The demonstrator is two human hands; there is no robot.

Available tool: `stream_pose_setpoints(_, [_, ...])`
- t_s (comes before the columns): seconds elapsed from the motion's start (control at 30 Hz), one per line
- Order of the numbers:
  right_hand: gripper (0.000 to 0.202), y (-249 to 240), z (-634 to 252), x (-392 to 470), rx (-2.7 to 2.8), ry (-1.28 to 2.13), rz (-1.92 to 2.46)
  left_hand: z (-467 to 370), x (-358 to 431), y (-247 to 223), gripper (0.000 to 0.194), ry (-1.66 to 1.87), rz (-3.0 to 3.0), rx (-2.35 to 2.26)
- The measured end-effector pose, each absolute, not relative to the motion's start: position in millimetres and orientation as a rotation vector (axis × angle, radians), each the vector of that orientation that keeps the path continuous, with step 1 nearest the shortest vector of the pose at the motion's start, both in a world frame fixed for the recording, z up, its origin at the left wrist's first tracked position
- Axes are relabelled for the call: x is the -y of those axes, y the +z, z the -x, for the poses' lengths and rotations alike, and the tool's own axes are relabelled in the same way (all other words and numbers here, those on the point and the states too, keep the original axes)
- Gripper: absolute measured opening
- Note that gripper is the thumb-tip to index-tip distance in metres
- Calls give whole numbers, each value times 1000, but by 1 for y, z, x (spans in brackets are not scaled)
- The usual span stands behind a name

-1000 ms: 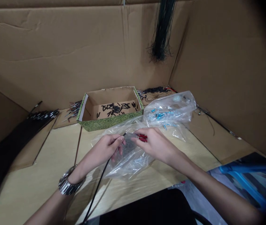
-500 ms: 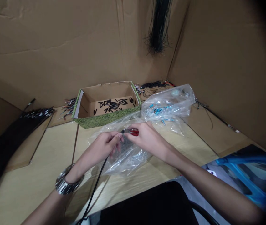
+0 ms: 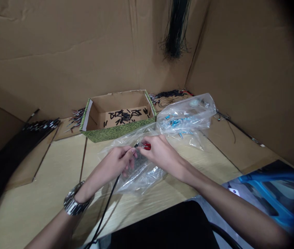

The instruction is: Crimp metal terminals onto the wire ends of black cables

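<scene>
My left hand (image 3: 119, 159), below a metal watch on the wrist, pinches a thin black cable (image 3: 108, 204) near its upper end. The cable runs down past the table's front edge. My right hand (image 3: 157, 150) is closed around a small red-handled tool (image 3: 146, 146), whose tip is close to the cable end at my left fingertips. Whether tip and cable touch is too small to tell. Both hands are over a clear plastic bag (image 3: 141, 183) lying on the wooden table (image 3: 56, 169).
Behind the hands stands a green-patterned box (image 3: 118, 132) with short black pieces inside. Right of it, a clear bag (image 3: 201, 107) holds small blue parts. Black cables (image 3: 4, 152) lie at the left; thin black strands (image 3: 176, 31) hang on the cardboard wall.
The red-handled tool and my right fingers have shifted slightly left. My left hand and watch have moved slightly right, and a little more of the cable end shows between the hands.
</scene>
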State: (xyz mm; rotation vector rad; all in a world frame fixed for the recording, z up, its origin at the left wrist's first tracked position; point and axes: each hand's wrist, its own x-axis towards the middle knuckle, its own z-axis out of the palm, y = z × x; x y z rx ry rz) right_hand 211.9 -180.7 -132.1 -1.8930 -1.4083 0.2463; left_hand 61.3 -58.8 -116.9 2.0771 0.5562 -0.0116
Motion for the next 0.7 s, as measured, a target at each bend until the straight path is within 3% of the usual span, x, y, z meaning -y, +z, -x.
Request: stream_pose_setpoints(0.7, [16, -128, -215, 183, 1488, 315, 1864, -62, 58, -117, 44, -35, -2057, -547])
